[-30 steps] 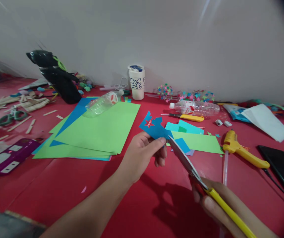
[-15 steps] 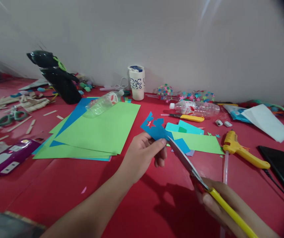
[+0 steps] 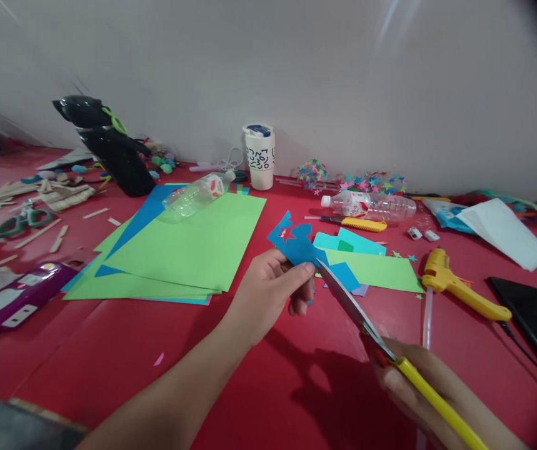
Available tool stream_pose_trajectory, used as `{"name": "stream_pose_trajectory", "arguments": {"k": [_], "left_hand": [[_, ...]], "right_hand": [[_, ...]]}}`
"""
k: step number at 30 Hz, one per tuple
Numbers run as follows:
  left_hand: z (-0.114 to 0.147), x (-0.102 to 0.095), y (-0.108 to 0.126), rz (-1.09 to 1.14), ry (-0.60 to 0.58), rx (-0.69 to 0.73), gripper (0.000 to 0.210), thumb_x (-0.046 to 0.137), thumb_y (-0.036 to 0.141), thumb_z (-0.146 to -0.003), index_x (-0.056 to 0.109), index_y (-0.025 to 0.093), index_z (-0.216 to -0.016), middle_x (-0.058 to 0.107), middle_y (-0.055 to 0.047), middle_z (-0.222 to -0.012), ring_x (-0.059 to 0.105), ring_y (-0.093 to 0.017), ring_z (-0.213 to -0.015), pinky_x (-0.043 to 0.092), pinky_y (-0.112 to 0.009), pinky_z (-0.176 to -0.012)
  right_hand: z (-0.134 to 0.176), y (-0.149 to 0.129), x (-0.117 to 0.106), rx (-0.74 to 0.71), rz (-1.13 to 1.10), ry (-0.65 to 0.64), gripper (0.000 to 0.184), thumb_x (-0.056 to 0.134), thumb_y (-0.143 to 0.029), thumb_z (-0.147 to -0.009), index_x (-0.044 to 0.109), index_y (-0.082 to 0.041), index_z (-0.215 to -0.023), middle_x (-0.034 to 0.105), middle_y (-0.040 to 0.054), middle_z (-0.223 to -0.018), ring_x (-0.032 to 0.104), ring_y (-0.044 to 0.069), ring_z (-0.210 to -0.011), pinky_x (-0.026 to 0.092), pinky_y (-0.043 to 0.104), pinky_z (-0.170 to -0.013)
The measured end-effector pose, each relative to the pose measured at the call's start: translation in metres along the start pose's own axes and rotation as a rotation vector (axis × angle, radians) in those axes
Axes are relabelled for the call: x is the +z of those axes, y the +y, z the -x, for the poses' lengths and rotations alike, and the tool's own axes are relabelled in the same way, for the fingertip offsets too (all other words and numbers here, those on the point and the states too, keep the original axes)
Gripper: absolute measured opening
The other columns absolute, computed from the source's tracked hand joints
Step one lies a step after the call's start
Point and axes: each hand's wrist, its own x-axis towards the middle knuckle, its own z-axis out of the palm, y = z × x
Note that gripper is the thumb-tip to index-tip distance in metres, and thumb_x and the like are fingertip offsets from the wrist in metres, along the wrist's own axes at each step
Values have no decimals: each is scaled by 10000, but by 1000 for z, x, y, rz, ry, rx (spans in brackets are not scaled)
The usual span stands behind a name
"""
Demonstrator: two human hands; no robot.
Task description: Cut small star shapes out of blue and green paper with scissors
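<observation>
A piece of blue paper (image 3: 299, 247) with a star-shaped hole is pinched between the thumb and fingers of my left hand (image 3: 271, 290). My right hand (image 3: 409, 375) grips yellow-handled scissors (image 3: 343, 295), whose blade tips meet the blue paper's lower right edge beside my left thumb. The blades look nearly closed. Behind the scissors, another blue paper piece (image 3: 346, 277) lies on a light green strip (image 3: 381, 270). Turquoise paper (image 3: 364, 242) rests just beyond it.
Green sheets (image 3: 188, 250) lie stacked at left, bearing a clear plastic bottle (image 3: 197, 197). At right are a yellow glue gun (image 3: 460, 289), a black phone (image 3: 531, 325) and a yellow cutter (image 3: 362, 224). A white tumbler (image 3: 259, 159) and a black penguin-shaped object (image 3: 109, 150) stand at the back.
A small blue bit now shows beneath my left hand's fingers. Both hands and the scissors stay almost in place.
</observation>
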Motion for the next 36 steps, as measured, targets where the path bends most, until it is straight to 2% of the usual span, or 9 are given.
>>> {"name": "stream_pose_trajectory", "arguments": {"k": [6, 14, 23, 27, 31, 33, 36], "left_hand": [[0, 0, 0, 10, -15, 10, 167, 538, 270, -792, 513, 156, -672, 560, 32, -522, 483, -58, -382, 340, -170, -371], [-1, -1, 0, 25, -34, 16, 164, 535, 247, -799, 514, 154, -665, 562, 38, -515, 487, -53, -378, 347, -158, -370], [-1, -2, -2, 47, -51, 20, 171, 533, 250, -803, 522, 156, -660, 573, 27, -527, 502, -67, -379, 360, -168, -367], [-2, -2, -2, 32, -31, 51, 177, 529, 274, -808, 556, 153, -682, 590, 8, -546, 541, -99, -426, 424, -209, -415], [-3, -1, -1, 10, 95, 170, 108, 576, 240, -777, 606, 151, -723, 610, 0, -626, 567, -95, -547, 467, -211, -528], [-3, -1, -1, 66, 135, 194, 44, 624, 203, -734, 607, 164, -722, 599, 21, -627, 542, -76, -531, 460, -196, -517], [-2, -2, -3, 151, 84, 130, 70, 640, 189, -716, 602, 164, -663, 582, 29, -561, 518, -70, -476, 427, -182, -453]], "right_hand": [[0, 4, 1, -36, 2, 22, 520, 470, -689, -721, 585, -197, -595, 589, 25, -541, 546, 160, -498, 465, 207, -447], [-1, 10, -2, -105, 165, 84, 472, 479, -617, -756, 605, -191, -596, 631, 41, -566, 574, 172, -500, 476, 214, -453], [0, 9, 0, -58, 158, 124, 472, 510, -637, -717, 605, -192, -594, 624, 53, -592, 580, 195, -536, 479, 247, -481], [-1, 8, 3, -17, 18, 76, 521, 521, -696, -669, 595, -190, -571, 572, 31, -539, 530, 166, -503, 451, 226, -452], [0, 1, 5, 49, -97, 27, 585, 465, -761, -647, 569, -192, -558, 512, 4, -521, 453, 127, -456, 405, 217, -433], [0, -3, 4, 64, -136, -14, 583, 471, -765, -638, 553, -194, -552, 475, -13, -509, 427, 120, -451, 388, 219, -438], [-2, -6, 1, 67, -194, -112, 566, 492, -760, -628, 516, -199, -559, 421, -34, -501, 417, 122, -465, 363, 220, -441]]}}
